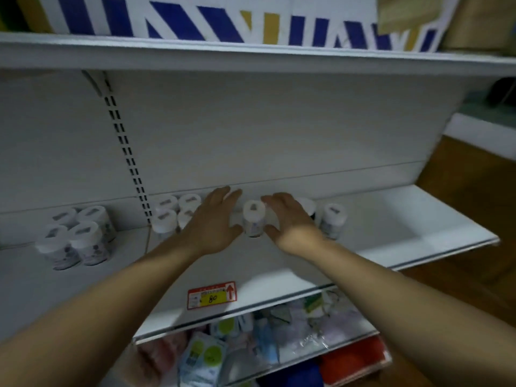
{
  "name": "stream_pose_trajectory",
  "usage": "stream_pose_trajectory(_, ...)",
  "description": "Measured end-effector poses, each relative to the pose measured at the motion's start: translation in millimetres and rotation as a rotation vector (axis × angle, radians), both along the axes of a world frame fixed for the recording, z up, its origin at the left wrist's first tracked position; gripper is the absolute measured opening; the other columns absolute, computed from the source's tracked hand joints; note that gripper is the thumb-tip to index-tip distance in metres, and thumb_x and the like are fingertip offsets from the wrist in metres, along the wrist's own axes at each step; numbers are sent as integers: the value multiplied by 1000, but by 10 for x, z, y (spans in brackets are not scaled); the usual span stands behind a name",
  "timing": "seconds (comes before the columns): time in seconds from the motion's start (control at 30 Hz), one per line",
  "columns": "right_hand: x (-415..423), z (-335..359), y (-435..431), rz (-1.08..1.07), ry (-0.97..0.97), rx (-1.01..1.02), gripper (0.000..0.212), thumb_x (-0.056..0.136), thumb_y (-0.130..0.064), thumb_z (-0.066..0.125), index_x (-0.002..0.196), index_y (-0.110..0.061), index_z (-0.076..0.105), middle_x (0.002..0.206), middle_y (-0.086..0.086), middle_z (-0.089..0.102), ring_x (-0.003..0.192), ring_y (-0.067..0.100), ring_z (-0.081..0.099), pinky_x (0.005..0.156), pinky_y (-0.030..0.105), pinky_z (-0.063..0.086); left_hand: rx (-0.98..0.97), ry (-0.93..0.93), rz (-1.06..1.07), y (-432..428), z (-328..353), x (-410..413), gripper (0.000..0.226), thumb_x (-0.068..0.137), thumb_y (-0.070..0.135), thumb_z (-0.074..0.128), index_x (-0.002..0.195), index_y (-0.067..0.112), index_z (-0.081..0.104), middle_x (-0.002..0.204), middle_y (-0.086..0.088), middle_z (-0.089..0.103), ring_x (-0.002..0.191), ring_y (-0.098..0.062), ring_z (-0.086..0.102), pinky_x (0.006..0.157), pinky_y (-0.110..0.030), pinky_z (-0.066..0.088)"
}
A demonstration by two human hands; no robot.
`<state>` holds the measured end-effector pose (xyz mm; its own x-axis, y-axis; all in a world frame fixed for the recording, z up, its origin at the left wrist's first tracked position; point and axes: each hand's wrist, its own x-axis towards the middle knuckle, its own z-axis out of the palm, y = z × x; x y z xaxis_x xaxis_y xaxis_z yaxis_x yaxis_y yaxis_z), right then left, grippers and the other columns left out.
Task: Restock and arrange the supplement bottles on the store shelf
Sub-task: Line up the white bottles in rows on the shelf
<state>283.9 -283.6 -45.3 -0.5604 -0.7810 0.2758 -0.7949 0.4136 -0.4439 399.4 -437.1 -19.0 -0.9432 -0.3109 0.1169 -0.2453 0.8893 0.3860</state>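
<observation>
bottle (253, 219) on shelf (405, 227) between left hand (215, 222) and right hand (290, 219); bottle cluster (75, 238) leftward

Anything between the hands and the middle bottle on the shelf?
Nothing clearly visible. The left hand and right hand flank the middle bottle directly. The blur hides whether they touch it. A bottle group stands left of the hands and a lone bottle stands to the right.

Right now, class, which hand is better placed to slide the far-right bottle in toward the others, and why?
Right, probably. The right hand sits just beside that far-right bottle; the left hand lies beyond the middle bottle, which stands in its way.
</observation>
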Motion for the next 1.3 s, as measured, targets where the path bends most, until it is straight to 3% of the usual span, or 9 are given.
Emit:
stream_pose_trajectory(0.17, -319, 128, 630, -134, 38, -18, 61, 87, -18, 60, 142, -19, 35, 145, 11, 34, 133, 27, 33, 109, 32, 31, 122, 3, -96, 645, 154, -418, 78, 87, 30, 58, 148, 26, 10, 158, 1, 4, 145, -17, 2, 115, -29, 10)
stream_pose_trajectory(0.43, -1144, 5, 1293, -188, -130, 54, 67, 87, -17, 58, 145, -19, 26, 147, 11, 29, 135, 27, 30, 109, 30, 28, 242, 15, -150, 1487, 166, -1159, 75, 89, 19, 54, 148, 21, 8, 158, -3, 3, 144, -17, 10, 111, -20, 12)
stream_pose_trajectory(0.57, -1476, -122, 1431, -111, -224, 126, 71, 88, -21, 60, 147, -21, 20, 150, 11, 26, 137, 26, 29, 111, 32, 28, 369, -23, -46, 1774, -86, -1491, 76, 90, 15, 54, 148, 17, 6, 156, -2, 6, 137, -15, 25, 85, -1, 16)
stream_pose_trajectory(0.77, -1680, -293, 1365, -25, -366, 175, 74, 90, -24, 58, 149, -22, 12, 154, 7, 23, 137, 25, 30, 105, 27, 28, 483, -15, 260, 1804, -541, -1736, 67, 86, 14, 58, 144, 15, 24, 147, -3, 36, 131, -25, 40, 107, -31, 35)
stream_pose_trajectory(0.83, -1698, -377, 1312, -7, -461, 149, 73, 91, -27, 57, 149, -27, 12, 155, 5, 24, 137, 25, 32, 101, 28, 32, 543, -59, 286, 1790, -666, -1756, 71, 90, 20, 55, 148, 19, 14, 148, -2, 33, 133, -26, 38, 109, -37, 34)
stream_pose_trajectory(0.93, -1651, -499, 1289, -14, -643, 48, 64, 93, -30, 54, 146, -37, 19, 148, 7, 37, 128, 28, 44, 93, 35, 43, 615, -24, 272, 1810, -747, -1756, 57, 90, 20, 53, 141, 26, 29, 141, -2, 45, 125, -22, 46, 106, -43, 39)
stream_pose_trajectory(1.03, -1614, -510, 1313, -13, -689, -21, 59, 93, -31, 53, 143, -39, 23, 139, 8, 47, 114, 23, 51, 86, 35, 47, 679, 45, 257, 1876, -673, -1703, 47, 93, 12, 51, 135, 28, 37, 131, 2, 52, 119, -18, 50, 103, -37, 42)
stream_pose_trajectory(1.17, -1573, -341, 1423, 46, -688, -82, 57, 95, -28, 49, 142, -41, 22, 131, 9, 54, 101, 17, 53, 79, 27, 44, 677, 150, 158, 1948, -502, -1509, 52, 90, 3, 52, 136, 22, 38, 114, 3, 56, 103, -13, 57, 79, -15, 47)
stream_pose_trajectory(1.3, -1385, -39, 1551, 130, -690, -231, 55, 96, -21, 47, 114, -69, 29, 119, 10, 61, 106, 22, 60, 92, 42, 51, 721, 268, 121, 2027, -275, -1259, 57, 89, 5, 56, 136, 27, 33, 112, 4, 58, 99, -2, 59, 78, -14, 51)
